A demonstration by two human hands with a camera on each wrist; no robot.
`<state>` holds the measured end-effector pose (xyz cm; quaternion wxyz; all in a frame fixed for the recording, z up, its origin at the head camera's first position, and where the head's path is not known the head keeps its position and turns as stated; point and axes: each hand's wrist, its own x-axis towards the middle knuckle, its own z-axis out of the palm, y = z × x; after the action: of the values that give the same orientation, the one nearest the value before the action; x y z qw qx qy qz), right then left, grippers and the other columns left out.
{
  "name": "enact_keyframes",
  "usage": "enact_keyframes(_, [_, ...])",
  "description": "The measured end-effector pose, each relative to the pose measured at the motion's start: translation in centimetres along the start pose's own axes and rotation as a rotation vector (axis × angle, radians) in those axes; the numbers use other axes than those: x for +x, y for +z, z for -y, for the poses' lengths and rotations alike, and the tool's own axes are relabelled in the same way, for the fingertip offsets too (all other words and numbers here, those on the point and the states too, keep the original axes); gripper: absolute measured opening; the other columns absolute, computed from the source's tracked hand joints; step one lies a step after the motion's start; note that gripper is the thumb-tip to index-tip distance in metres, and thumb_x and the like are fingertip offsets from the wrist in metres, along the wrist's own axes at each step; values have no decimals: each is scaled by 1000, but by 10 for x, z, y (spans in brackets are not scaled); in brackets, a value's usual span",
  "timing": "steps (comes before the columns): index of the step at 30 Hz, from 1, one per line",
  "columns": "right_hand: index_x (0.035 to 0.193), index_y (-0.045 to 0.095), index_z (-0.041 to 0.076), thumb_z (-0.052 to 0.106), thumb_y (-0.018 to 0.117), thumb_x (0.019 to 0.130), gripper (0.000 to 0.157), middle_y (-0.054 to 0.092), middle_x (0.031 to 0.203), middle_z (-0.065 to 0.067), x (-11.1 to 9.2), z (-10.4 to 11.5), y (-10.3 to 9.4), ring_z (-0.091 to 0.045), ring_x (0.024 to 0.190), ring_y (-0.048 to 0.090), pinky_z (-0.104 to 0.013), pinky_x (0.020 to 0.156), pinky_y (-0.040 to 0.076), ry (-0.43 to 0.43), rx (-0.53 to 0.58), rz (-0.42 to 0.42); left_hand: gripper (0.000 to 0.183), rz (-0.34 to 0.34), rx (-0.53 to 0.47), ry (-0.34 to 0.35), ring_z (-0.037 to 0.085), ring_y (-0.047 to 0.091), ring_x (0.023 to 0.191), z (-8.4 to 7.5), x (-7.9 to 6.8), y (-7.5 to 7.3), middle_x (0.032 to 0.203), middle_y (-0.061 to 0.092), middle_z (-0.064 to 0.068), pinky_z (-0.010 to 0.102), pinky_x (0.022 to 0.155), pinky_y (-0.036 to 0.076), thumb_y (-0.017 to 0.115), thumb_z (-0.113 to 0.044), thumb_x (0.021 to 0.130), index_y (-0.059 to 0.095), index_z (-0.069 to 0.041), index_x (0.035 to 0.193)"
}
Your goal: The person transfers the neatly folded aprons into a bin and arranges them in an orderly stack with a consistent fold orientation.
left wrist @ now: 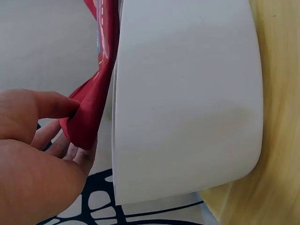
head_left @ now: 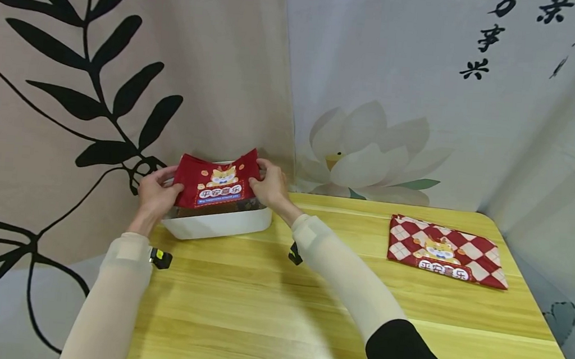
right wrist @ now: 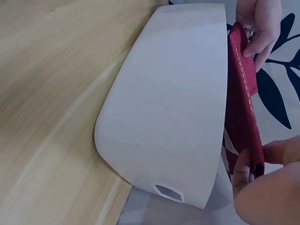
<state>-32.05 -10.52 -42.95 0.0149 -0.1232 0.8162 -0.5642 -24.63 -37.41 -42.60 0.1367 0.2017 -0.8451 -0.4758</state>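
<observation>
A flat red cloth piece (head_left: 219, 180) with a cartoon animal and white lettering is held over a white plastic bin (head_left: 220, 223) at the back left of the table. My left hand (head_left: 157, 194) pinches its left end, thumb on top, as the left wrist view shows on the red fabric (left wrist: 89, 117). At the opposite end my right hand (head_left: 273, 187) pinches the cloth between thumb and fingers; its stitched edge (right wrist: 246, 89) shows in the right wrist view. Dark brown patterned material (head_left: 214, 210) peeks out below the cloth, inside the bin. Most of the bin's contents are hidden.
On the right of the wooden table (head_left: 237, 299) lies a folded red-and-white checked cloth piece (head_left: 446, 251) with a similar cartoon print. Printed curtains (head_left: 216, 55) hang behind and beside the table. The bin has a handle hole (right wrist: 169, 192) in one end.
</observation>
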Motion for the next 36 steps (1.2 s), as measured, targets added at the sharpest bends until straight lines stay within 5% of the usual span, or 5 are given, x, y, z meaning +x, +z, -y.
enact_keyframes(30, [162, 59, 8, 8, 75, 108, 56, 72, 153, -16, 3, -5, 3, -33, 132, 74, -49, 105, 69, -23, -17, 35, 56, 13, 29, -2, 39, 65, 146, 6, 3, -2, 168, 61, 17, 58, 117, 61, 66, -10, 112, 56, -16, 167])
enact_keyframes(36, [163, 58, 7, 9, 76, 108, 58, 70, 155, -16, 2, -5, 2, -32, 131, 73, -48, 105, 69, -9, -29, 61, 63, 62, 43, 22, 39, 62, 152, 7, 4, -4, 169, 59, 19, 56, 123, 56, 69, -15, 111, 50, -13, 171])
